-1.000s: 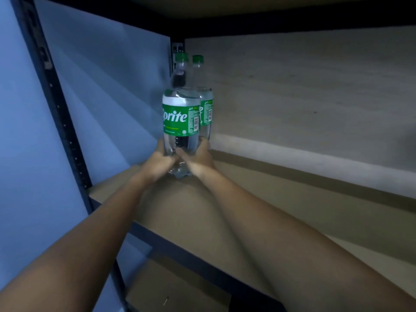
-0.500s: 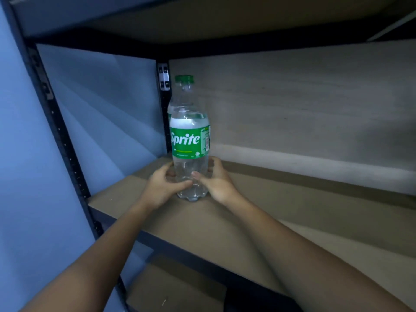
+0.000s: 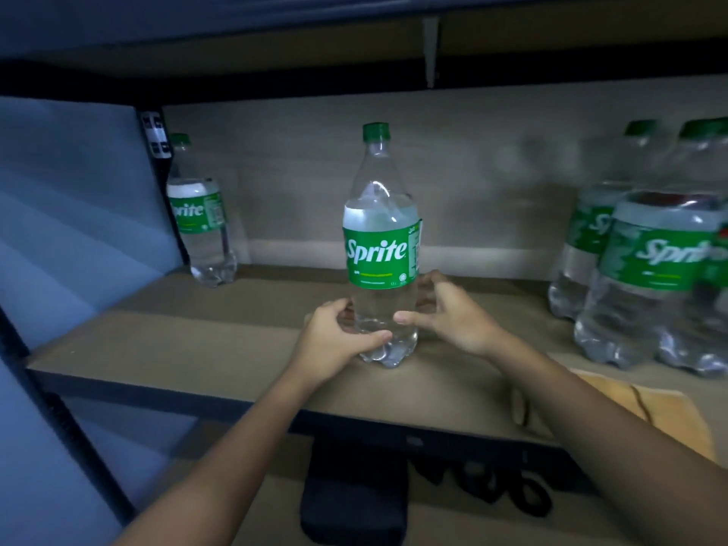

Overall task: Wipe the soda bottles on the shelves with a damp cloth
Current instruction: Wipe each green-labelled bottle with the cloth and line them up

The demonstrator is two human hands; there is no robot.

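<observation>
Bottle [image 3: 381, 246] now mid-shelf, between both hands.

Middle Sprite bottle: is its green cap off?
No, the middle Sprite bottle stands upright on the shelf with its green cap in place.

Left gap: bare brown wooden shelf board [image 3: 165, 333] lies open between the clear green-capped Sprite bottle in the back left corner [image 3: 201, 214] and the middle clear Sprite bottle [image 3: 381, 246].
Right gap: open board between the middle bottle and the cluster of clear Sprite bottles at the right [image 3: 650, 277].
Overhead: the dark upper shelf [image 3: 354, 76] hangs above the caps.
Front right: a yellow-orange cloth [image 3: 669, 411] covers the board's edge.
</observation>
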